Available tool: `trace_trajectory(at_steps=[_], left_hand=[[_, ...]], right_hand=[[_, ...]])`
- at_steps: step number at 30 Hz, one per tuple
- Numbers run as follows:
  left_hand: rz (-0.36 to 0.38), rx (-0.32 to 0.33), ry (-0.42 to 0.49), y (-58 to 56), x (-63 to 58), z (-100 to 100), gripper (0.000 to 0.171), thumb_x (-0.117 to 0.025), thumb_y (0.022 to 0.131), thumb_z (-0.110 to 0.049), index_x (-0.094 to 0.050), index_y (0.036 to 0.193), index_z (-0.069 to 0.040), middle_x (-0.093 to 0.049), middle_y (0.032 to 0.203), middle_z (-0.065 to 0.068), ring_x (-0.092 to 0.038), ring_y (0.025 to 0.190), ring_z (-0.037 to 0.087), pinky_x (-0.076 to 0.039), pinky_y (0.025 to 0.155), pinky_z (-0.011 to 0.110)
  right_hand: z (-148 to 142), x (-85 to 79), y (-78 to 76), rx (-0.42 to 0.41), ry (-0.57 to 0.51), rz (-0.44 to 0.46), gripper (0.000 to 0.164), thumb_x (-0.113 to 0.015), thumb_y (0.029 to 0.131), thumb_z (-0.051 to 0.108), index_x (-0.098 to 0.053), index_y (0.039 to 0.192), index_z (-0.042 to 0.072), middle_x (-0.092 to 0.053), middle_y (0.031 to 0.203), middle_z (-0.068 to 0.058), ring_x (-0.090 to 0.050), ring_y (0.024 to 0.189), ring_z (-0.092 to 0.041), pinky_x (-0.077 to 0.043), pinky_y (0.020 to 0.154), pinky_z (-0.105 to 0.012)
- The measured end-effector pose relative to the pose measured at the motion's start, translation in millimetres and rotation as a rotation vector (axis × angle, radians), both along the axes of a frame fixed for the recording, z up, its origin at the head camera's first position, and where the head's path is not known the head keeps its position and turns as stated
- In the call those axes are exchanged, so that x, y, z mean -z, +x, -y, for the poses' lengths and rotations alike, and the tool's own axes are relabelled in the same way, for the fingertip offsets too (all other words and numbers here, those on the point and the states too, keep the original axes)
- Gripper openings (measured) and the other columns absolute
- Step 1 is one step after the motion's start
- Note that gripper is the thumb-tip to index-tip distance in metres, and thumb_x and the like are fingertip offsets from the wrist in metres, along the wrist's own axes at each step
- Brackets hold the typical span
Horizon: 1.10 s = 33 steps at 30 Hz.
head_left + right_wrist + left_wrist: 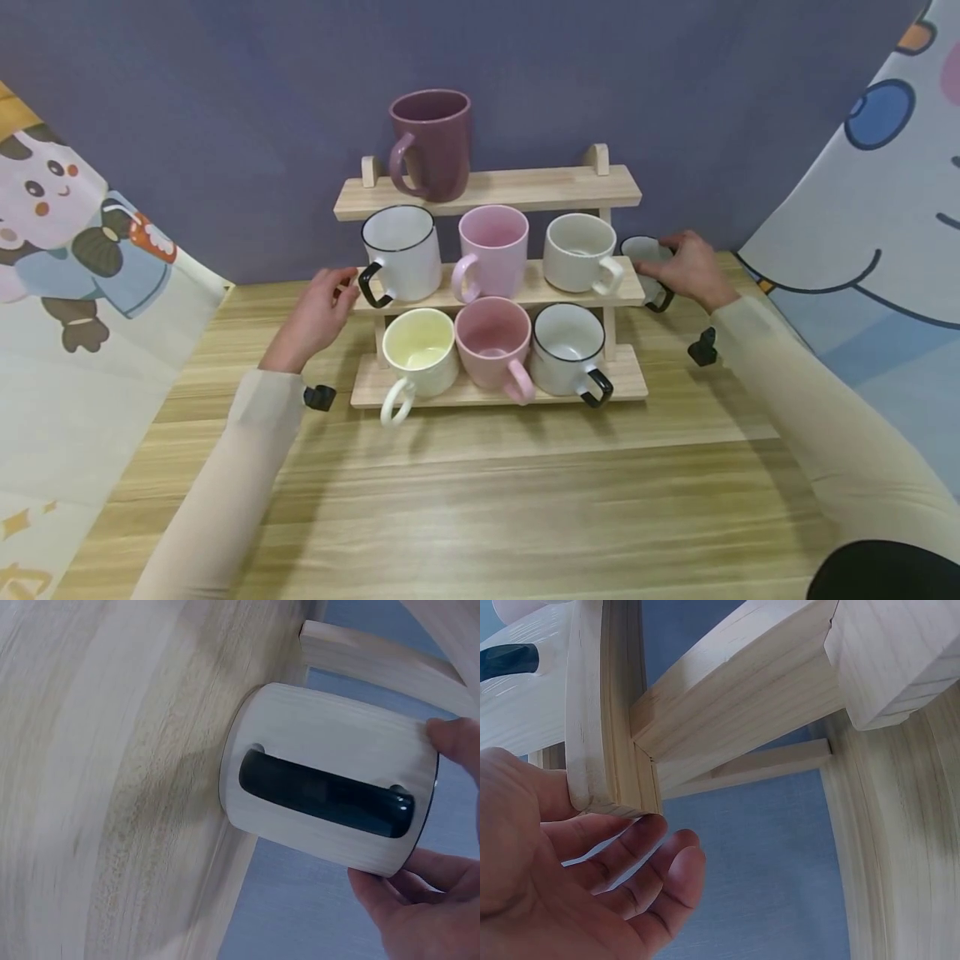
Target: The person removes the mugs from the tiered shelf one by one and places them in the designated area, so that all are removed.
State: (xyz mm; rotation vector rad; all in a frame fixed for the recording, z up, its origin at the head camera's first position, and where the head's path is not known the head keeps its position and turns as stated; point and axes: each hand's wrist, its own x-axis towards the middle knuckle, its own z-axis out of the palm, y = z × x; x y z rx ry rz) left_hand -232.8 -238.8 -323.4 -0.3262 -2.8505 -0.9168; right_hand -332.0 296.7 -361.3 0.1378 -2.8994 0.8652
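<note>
My left hand (315, 312) grips the left end of the middle shelf of a three-tier wooden display rack (555, 190). In the left wrist view the fingers curl under the shelf's end (615, 780). On the right, my right hand (693, 267) holds a white mug (637, 252) by its rim, beside the rack. The right wrist view shows this mug's dark handle (326, 795) and its base against the wooden tabletop. Nearest my left hand on the middle shelf is a white mug with black rim and handle (405, 258).
A purple mug (442, 150) stands on the top shelf. The middle shelf also bears a pink mug (495, 258) and a white cup (577, 258). Below are a cream-yellow mug (431, 367), a darker pink mug (487, 354) and another black-rimmed mug (558, 362). Behind is a blue-grey backdrop (262, 125).
</note>
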Motion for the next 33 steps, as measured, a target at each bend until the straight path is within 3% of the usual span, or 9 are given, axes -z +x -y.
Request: trace_trajectory(at_steps=[15, 22, 29, 33], left_hand=[[0.001, -0.011, 0.001, -0.8, 0.5, -1, 0.043, -0.04, 0.102, -0.017, -0.039, 0.138, 0.007, -0.047, 0.117, 0.022, -0.052, 0.097, 0.034, -0.046, 0.08, 0.046], [0.001, -0.011, 0.002, -0.2, 0.2, 0, 0.043, -0.039, 0.102, -0.018, -0.039, 0.138, 0.007, -0.047, 0.116, 0.021, -0.052, 0.096, 0.033, -0.046, 0.079, 0.046], [0.011, -0.009, 0.005, 0.2, 0.5, 0, 0.044, -0.039, 0.102, -0.019, -0.039, 0.138, 0.006, -0.047, 0.117, 0.021, -0.051, 0.096, 0.033, -0.045, 0.08, 0.046], [0.023, -0.012, 0.004, 0.9, 0.3, 0, 0.044, -0.039, 0.102, -0.02, -0.039, 0.139, 0.006, -0.047, 0.117, 0.02, -0.051, 0.097, 0.033, -0.045, 0.08, 0.046]], right_hand=[[-1, 0.7, 2.4, -0.054, 0.011, -0.042, 0.076, -0.068, 0.084, 0.039, -0.044, 0.127, -0.019, -0.043, 0.124, -0.036, -0.04, 0.113, -0.046, -0.037, 0.088, -0.058], [0, 2.0, 1.9, -0.09, -0.029, -0.038, 0.065, -0.066, 0.087, 0.037, -0.05, 0.121, -0.015, -0.052, 0.111, -0.031, -0.053, 0.094, -0.041, -0.044, 0.075, -0.053], [3, 0.8, 6.5, -0.081, -0.037, 0.001, 0.075, -0.062, 0.089, 0.041, -0.038, 0.131, -0.017, -0.041, 0.124, -0.034, -0.046, 0.108, -0.045, -0.04, 0.085, -0.057], [6, -2.1, 16.1, -0.06, -0.106, -0.046, 0.075, -0.058, 0.093, 0.038, -0.03, 0.136, -0.016, -0.035, 0.132, -0.036, -0.039, 0.118, -0.049, -0.035, 0.093, -0.059]])
